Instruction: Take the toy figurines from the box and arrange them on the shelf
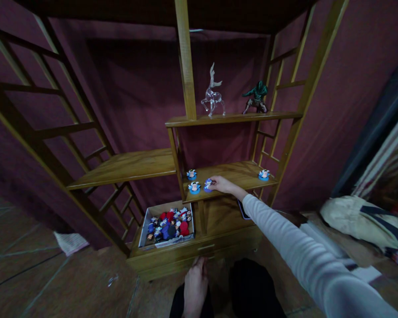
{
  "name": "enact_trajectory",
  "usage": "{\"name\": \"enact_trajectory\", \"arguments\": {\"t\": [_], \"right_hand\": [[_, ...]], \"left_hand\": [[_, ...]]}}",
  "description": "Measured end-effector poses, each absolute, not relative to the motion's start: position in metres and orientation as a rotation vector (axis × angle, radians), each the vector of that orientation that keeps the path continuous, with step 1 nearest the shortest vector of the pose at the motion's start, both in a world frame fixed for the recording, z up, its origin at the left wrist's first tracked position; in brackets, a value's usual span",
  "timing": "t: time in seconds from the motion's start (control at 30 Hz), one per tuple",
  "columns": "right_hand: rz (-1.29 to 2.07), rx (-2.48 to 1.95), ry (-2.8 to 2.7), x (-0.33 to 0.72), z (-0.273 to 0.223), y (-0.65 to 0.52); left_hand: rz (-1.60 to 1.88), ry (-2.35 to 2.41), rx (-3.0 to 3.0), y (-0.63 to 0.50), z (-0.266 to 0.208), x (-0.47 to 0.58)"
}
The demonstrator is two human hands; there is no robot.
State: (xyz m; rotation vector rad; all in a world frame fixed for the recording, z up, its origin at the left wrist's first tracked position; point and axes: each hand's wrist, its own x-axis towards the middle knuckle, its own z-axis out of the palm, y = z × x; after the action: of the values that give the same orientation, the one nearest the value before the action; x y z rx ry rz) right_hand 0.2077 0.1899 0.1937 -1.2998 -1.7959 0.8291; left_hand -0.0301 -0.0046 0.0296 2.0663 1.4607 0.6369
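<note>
My right hand [220, 184] reaches onto the middle shelf [239, 174] from the right. Its fingers are closed on a small purple-haired figurine [208, 184], which is upright on or just over the shelf's front part; I cannot tell if its base touches. Left of it stand two blue-and-white figurines, a front figurine [194, 187] and a rear figurine [191, 174]. Another blue-based figurine [264, 175] stands at the shelf's right end. My left hand [196, 282] lies on my left knee, fingers drawn together, with nothing seen in them.
An open cardboard box [142, 234] full of small figurines sits on the lower left shelf. Above stand a clear deer ornament [213, 95] and a green-cloaked figure [257, 97]. A phone-like object [243, 210] lies partly behind my sleeve. Wooden posts [185, 62] divide the shelves.
</note>
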Motion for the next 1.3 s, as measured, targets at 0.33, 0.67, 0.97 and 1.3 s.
{"name": "enact_trajectory", "arguments": {"t": [0.33,0.67,0.97,1.3], "right_hand": [[0.413,-1.527,-1.922,0.21,0.2,0.188],[0.622,-1.399,-1.911,0.214,0.196,0.193],[0.658,-1.394,-1.808,0.209,0.194,0.19],[0.163,-1.533,-1.851,0.309,0.246,0.153]], "left_hand": [[0.566,1.506,2.089,-0.006,0.039,-0.03],[0.619,1.478,2.071,-0.005,0.03,-0.03],[0.594,1.473,2.07,-0.001,0.025,-0.029],[0.586,1.477,2.039,0.003,0.02,-0.034]]}}
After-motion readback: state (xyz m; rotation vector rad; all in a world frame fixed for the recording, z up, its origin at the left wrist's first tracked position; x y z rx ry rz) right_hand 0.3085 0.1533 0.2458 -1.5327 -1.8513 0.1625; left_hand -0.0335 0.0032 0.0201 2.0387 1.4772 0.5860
